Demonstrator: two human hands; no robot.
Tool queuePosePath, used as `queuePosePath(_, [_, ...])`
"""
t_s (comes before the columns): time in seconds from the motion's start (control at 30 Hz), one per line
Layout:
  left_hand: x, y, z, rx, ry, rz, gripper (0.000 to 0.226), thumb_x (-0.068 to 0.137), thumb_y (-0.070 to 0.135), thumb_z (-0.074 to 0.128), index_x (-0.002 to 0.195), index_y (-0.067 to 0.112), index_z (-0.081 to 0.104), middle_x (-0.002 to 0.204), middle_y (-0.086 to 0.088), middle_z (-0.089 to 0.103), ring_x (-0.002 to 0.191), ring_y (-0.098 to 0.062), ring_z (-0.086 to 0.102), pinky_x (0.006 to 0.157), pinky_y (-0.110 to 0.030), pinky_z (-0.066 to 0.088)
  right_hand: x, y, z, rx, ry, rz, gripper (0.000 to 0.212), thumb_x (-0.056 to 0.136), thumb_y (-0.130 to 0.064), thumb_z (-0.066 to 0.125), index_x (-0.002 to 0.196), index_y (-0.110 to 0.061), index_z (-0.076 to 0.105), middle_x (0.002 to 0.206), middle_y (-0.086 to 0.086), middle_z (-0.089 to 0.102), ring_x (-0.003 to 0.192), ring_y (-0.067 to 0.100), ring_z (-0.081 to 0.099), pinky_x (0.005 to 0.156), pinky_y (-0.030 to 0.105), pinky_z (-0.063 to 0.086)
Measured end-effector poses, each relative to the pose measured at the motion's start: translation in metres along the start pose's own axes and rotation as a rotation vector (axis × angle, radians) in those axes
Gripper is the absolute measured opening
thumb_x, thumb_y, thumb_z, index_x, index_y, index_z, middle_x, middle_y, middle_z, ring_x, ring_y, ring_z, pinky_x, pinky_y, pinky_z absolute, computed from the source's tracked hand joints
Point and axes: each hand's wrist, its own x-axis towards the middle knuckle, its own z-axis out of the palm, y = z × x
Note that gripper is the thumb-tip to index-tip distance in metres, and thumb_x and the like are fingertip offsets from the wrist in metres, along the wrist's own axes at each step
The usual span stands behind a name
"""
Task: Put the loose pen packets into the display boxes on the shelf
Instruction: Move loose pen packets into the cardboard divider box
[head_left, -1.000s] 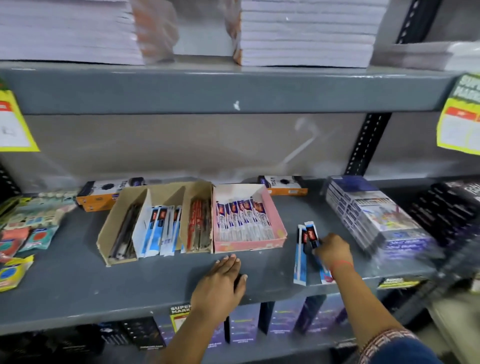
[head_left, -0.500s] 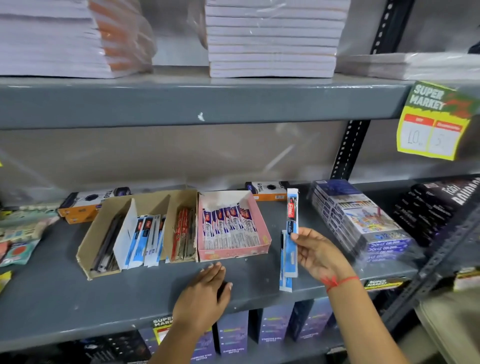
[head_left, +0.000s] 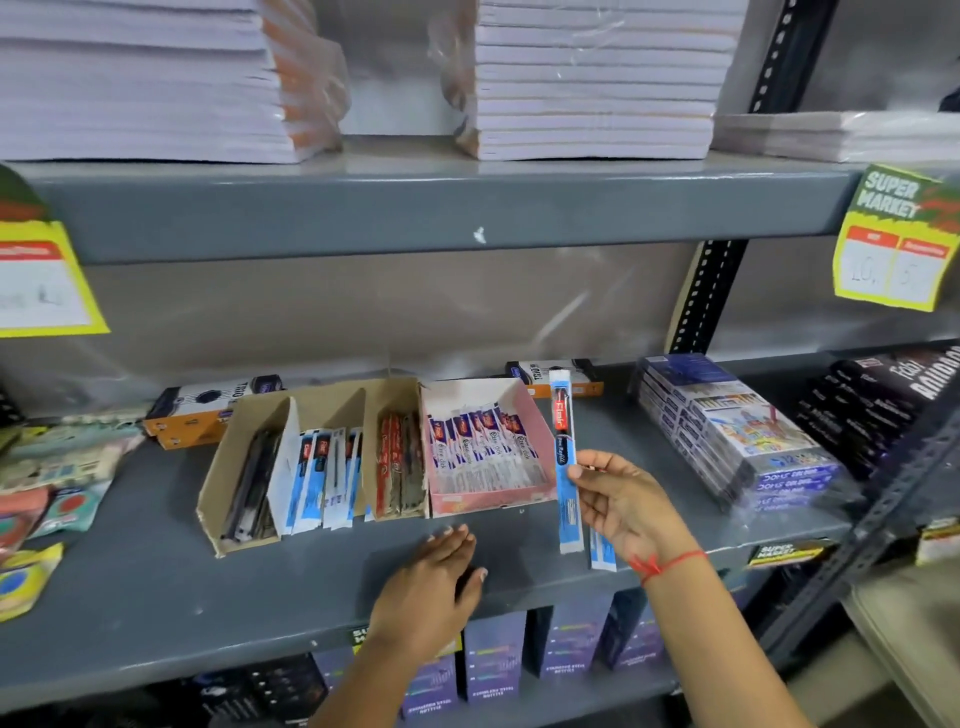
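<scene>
The right hand (head_left: 623, 499) pinches a long, narrow blue-and-white pen packet with a red brand panel (head_left: 564, 457), upright, above the grey metal shelf (head_left: 130, 597) and just beside the right wall of the pink cardboard display box (head_left: 540, 431). The left hand (head_left: 431, 582) lies flat and empty, fingers extended, on the shelf near its front edge. A second blue-and-white loose packet (head_left: 602, 553) lies on the shelf, partly hidden behind the right hand. The brown cardboard display box with 3 compartments (head_left: 218, 478) stands touching the pink box on its left; matching blue packets fill its middle compartment (head_left: 322, 473).

Risks, as judged from this arrangement:
1. Wrong destination. The held packet is nearest the pink box, whose white-and-purple packets (head_left: 483, 441) differ from it; dropping it there would mix stock.
2. Slip. The grip takes only the packet's lower half by the fingertips, so the tall upper part could swing or slide free over the shelf edge.
3. Snagging. The middle compartment looks full, and its white divider card (head_left: 285, 462) leans; pushing the packet in askew could bend the card or dislodge neighbours.
4. Oversight. The second packet lies close to the front edge and could be brushed off by the wrist.
</scene>
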Motion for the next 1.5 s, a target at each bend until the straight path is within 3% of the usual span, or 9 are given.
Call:
queuePosePath(0.17, [-0.030,-0.047,-0.021,-0.004,0.049,-0.083,0.059,0.094,0.053,0.019,0.144,0.023,0.029,0.151,0.011,0.020,0.138,-0.006,0.011,0.104,-0.013,0.005,0.002,0.015,0.056,-0.109,-0.058,-0.019,0.027,0.083,0.012,0.057,0.080,-0.015,0.057,0.076,0.008,0.066,0.059,0.013,0.065,0.052,0.018,0.056])
queuePosePath(0.27, [-0.053,-0.087,-0.037,-0.008,0.066,-0.191,0.052,0.099,0.046,0.028,0.146,0.025,0.026,0.152,0.012,0.016,0.138,-0.006,0.010,0.106,-0.018,0.016,0.008,0.025,0.101,-0.229,-0.103,-0.044,0.034,0.081,0.016,0.055,0.078,-0.017,0.054,0.075,0.008,0.061,0.065,0.016,0.059,0.059,0.023,0.049])
queuePosePath(0.43, [-0.080,-0.139,-0.047,0.012,0.131,-0.280,0.056,0.094,0.050,0.019,0.143,0.026,0.033,0.150,0.013,0.023,0.135,-0.011,0.025,0.099,-0.027,0.035,0.028,0.046,0.181,-0.499,-0.187,-0.129,0.037,0.080,0.018,0.053,0.070,-0.017,0.051,0.066,0.006,0.054,0.057,0.014,0.051,0.050,0.022,0.043])
queuePosePath(0.53, [-0.081,-0.144,-0.044,-0.008,0.132,-0.240,0.059,0.083,0.047,0.028,0.115,0.017,0.066,0.123,0.004,0.061,0.107,-0.016,0.060,0.072,-0.027,0.052,0.046,0.064,0.218,-0.678,-0.184,-0.160,0.035,0.077,0.015,0.058,0.066,-0.018,0.053,0.068,0.005,0.054,0.060,0.017,0.053,0.053,0.026,0.046])
queuePosePath(0.63, [-0.082,-0.144,-0.044,-0.027,0.187,-0.189,0.046,0.079,0.040,0.040,0.097,0.014,0.074,0.099,0.000,0.072,0.086,-0.015,0.068,0.053,-0.024,0.053,0.064,0.082,0.243,-0.894,-0.136,-0.182,0.027,0.079,0.010,0.055,0.067,-0.014,0.060,0.087,0.014,0.064,0.081,0.024,0.060,0.075,0.037,0.055])
queuePosePath(0.8, [-0.080,-0.144,-0.044,-0.004,0.188,-0.186,0.045,0.075,0.039,0.041,0.093,0.015,0.075,0.095,0.001,0.073,0.084,-0.014,0.068,0.060,-0.022,0.051,0.078,0.105,0.266,-1.214,-0.093,-0.257,0.023,0.087,0.003,0.043,0.087,-0.003,0.065,0.115,0.026,0.066,0.109,0.037,0.062,0.094,0.039,0.051])
queuePosePath(1.07, [-0.078,-0.147,-0.038,-0.006,0.189,-0.178,0.046,0.074,0.037,0.043,0.095,0.011,0.074,0.099,-0.004,0.072,0.087,-0.017,0.068,0.073,-0.026,0.053,0.088,0.123,0.268,-1.400,-0.036,-0.323,0.031,0.087,0.002,0.043,0.109,0.003,0.065,0.113,0.024,0.067,0.105,0.036,0.064,0.089,0.039,0.052])
queuePosePath(1.3, [-0.079,-0.143,-0.041,0.013,0.185,-0.174,0.046,0.075,0.035,0.043,0.095,0.007,0.073,0.097,-0.006,0.072,0.087,-0.020,0.068,0.068,-0.028,0.053,0.058,0.093,0.244,-1.168,0.047,-0.530,0.027,0.086,0.001,0.043,0.089,0.001,0.069,0.099,0.023,0.071,0.093,0.036,0.066,0.077,0.032,0.051])
queuePosePath(1.5, [-0.080,-0.138,-0.035,0.124,0.073,-0.190,0.063,0.095,0.044,0.019,0.100,0.012,0.073,0.103,-0.003,0.071,0.095,-0.018,0.066,0.076,-0.028,0.052,0.040,0.050,0.168,-0.838,0.376,-0.673,0.021,0.083,0.003,0.049,0.087,-0.002,0.070,0.093,0.019,0.073,0.086,0.035,0.065,0.065,0.022,0.036])
